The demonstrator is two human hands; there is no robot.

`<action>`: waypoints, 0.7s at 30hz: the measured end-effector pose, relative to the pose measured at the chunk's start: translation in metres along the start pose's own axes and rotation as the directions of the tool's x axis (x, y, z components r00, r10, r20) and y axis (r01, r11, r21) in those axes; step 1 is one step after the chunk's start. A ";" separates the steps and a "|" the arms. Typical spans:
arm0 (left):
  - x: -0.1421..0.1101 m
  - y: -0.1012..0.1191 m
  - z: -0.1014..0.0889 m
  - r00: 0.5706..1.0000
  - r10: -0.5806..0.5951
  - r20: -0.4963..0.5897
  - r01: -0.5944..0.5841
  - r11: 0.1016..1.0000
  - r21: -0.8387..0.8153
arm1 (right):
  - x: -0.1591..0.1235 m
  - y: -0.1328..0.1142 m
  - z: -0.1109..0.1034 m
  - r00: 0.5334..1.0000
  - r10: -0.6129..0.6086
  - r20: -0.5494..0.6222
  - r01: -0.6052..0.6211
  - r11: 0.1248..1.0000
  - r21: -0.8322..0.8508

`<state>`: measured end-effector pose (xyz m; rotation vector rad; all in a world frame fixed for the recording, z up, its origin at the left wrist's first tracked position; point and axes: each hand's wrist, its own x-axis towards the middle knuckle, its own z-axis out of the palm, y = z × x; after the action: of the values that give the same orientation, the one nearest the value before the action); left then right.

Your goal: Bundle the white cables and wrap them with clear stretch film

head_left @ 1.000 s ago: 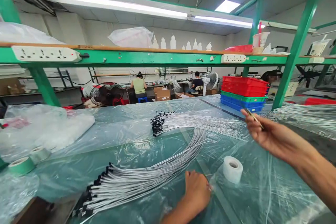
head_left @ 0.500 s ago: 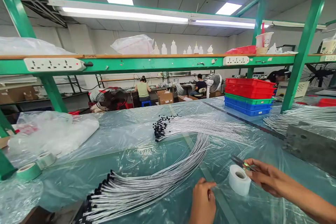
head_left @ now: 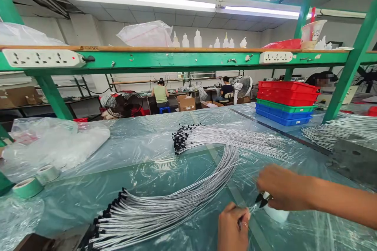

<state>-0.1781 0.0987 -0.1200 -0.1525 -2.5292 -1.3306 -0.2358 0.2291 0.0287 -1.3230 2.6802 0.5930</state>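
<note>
My left hand [head_left: 234, 225] is closed near the bottom edge, its fingertips pinching what looks like the end of a thin clear tape strip [head_left: 252, 208]. Just right of it, my right hand [head_left: 284, 188], slightly blurred, grips small snips [head_left: 262, 200] with dark blades pointing at the strip. Partly hidden beneath that hand, a white tape roll [head_left: 277, 215] stands on the table. To the left fans a bundle of white cables [head_left: 176, 208] with black connectors at its near end. Behind it lies a second cable bundle [head_left: 229, 137], its black connectors facing left.
Stacked red, green and blue trays [head_left: 285, 104] stand at the back right. A grey metal block [head_left: 353, 160] sits at right, by more cables [head_left: 338, 129]. Green tape [head_left: 28, 187] and plastic bags [head_left: 59, 145] lie at left. A green shelf beam [head_left: 176, 59] crosses above the table.
My right hand has moved up and left over the roll, turning the snips' blades toward my left hand. My left hand has shifted slightly right, its fingers now pinched. The view has tilted a little.
</note>
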 end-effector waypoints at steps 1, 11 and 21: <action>0.000 0.000 -0.001 1.000 -0.004 0.004 0.004 1.000 0.005 | 0.004 -0.001 -0.004 1.000 -0.021 -0.004 0.021 1.000 -0.020; 0.001 -0.004 0.003 1.000 -0.009 0.003 0.009 0.999 0.037 | 0.024 -0.011 -0.004 0.996 -0.086 0.016 0.086 0.994 -0.062; -0.001 -0.002 0.006 0.999 -0.010 -0.035 0.007 0.995 -0.095 | 0.038 -0.021 0.003 0.991 -0.089 0.104 0.096 0.993 -0.066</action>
<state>-0.1784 0.1029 -0.1250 -0.1366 -2.4416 -1.4447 -0.2429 0.1902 0.0101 -1.3861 2.5244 0.7300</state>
